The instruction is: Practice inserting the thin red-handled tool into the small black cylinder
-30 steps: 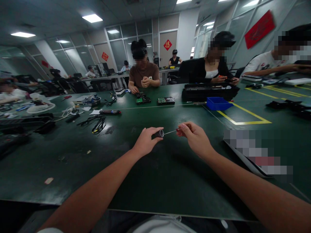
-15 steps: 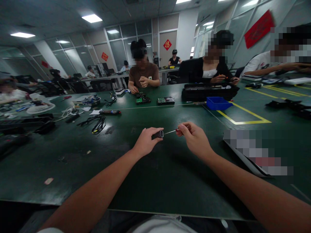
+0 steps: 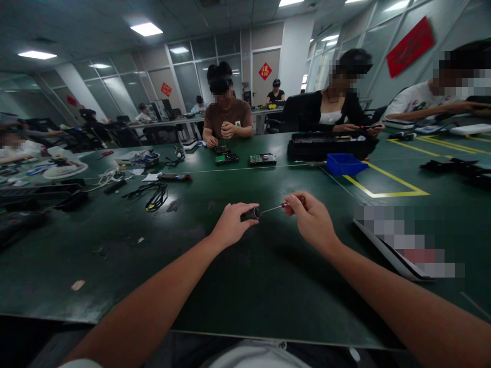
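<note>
Above the green table (image 3: 238, 286), my left hand (image 3: 230, 224) is closed around a small dark cylinder (image 3: 252, 213) with its open end facing right. My right hand (image 3: 311, 220) is pinched on a thin screwdriver (image 3: 276, 207) with a red handle. The metal shaft points left and its tip sits at the cylinder's end. Both hands hover close together near the table's middle.
A tilted flat panel (image 3: 387, 245) lies to the right. Black cables (image 3: 153, 195) and tools lie at the left. A blue bin (image 3: 343, 163), a black case (image 3: 330, 144) and circuit boards (image 3: 245, 159) sit farther back. Several people work across the table.
Both hands stay nearly in place. The cylinder has tilted slightly and the screwdriver tip stays at its end.
</note>
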Action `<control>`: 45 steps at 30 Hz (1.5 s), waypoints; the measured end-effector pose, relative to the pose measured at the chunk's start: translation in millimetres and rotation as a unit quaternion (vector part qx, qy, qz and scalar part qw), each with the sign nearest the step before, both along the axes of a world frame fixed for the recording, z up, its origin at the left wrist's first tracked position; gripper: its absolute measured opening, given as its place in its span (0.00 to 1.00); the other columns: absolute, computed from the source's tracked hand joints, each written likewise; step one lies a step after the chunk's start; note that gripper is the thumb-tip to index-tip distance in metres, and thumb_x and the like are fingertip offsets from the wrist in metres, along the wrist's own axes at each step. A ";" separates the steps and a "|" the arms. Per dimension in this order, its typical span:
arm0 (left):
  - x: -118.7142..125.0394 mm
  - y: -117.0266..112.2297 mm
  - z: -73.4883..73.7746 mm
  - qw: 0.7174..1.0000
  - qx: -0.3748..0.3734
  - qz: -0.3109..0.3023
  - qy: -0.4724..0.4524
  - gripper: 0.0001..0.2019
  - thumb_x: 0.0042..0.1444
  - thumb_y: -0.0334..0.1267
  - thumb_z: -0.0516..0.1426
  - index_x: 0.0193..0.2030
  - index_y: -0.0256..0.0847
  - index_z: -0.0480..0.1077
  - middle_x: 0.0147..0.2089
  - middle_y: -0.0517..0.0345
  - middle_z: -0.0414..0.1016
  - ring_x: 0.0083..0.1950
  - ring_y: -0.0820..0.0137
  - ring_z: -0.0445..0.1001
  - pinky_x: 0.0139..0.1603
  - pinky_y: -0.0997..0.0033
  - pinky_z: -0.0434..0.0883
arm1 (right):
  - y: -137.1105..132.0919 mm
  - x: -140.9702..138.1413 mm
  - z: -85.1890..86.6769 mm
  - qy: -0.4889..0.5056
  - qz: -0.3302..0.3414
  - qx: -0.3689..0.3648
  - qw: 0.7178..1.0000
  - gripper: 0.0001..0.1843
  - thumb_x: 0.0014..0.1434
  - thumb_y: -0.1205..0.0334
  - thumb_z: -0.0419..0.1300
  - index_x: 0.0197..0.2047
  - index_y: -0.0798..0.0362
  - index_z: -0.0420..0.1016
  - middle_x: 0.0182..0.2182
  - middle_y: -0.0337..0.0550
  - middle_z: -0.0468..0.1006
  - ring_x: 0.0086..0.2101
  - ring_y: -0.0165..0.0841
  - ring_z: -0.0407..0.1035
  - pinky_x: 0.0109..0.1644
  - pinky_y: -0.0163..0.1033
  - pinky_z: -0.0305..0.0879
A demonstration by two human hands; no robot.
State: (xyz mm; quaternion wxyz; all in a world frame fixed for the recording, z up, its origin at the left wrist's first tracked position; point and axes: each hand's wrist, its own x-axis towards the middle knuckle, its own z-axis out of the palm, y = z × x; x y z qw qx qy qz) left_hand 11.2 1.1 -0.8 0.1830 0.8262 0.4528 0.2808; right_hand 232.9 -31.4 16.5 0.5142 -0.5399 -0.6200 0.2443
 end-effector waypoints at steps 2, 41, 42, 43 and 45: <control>-0.2 0.6 -1.3 1.000 -0.002 0.000 0.005 0.22 0.58 0.39 0.63 0.60 0.49 0.72 0.54 0.54 0.77 0.56 0.59 0.73 0.66 0.46 0.58 | 0.0 1.3 0.8 0.013 -0.008 0.015 1.000 0.15 0.66 0.48 0.53 0.37 0.50 0.74 0.29 0.43 0.79 0.31 0.38 0.73 0.38 0.45 0.68; 31.1 -12.9 -4.3 0.977 0.000 -0.034 0.208 0.24 0.64 0.52 0.55 0.63 0.43 0.66 0.54 0.47 0.72 0.54 0.57 0.72 0.50 0.58 0.71 | -1.8 -2.5 0.3 0.019 -0.027 0.072 0.997 0.15 0.67 0.48 0.53 0.39 0.50 0.72 0.31 0.44 0.79 0.33 0.38 0.74 0.39 0.44 0.67; 33.7 -12.1 -5.0 0.973 0.009 -0.035 0.229 0.24 0.65 0.52 0.53 0.62 0.44 0.68 0.53 0.47 0.72 0.53 0.56 0.72 0.48 0.58 0.71 | -1.9 -2.5 0.2 0.018 -0.027 0.072 0.997 0.16 0.67 0.47 0.53 0.39 0.50 0.72 0.31 0.44 0.79 0.33 0.38 0.74 0.39 0.44 0.67; 35.7 -11.4 -5.5 0.969 0.016 -0.037 0.245 0.22 0.65 0.52 0.52 0.60 0.44 0.69 0.52 0.47 0.72 0.52 0.56 0.72 0.47 0.59 0.71 | -1.9 -2.3 0.1 0.018 -0.027 0.072 0.997 0.16 0.67 0.47 0.53 0.39 0.50 0.72 0.31 0.44 0.79 0.33 0.38 0.74 0.39 0.44 0.67; 36.9 -9.9 -6.1 0.966 0.022 -0.045 0.254 0.19 0.66 0.50 0.52 0.56 0.43 0.72 0.50 0.48 0.73 0.50 0.57 0.73 0.44 0.60 0.71 | -2.0 -1.9 0.4 0.021 -0.028 0.073 0.997 0.16 0.67 0.48 0.53 0.40 0.50 0.72 0.31 0.44 0.79 0.33 0.38 0.74 0.39 0.44 0.67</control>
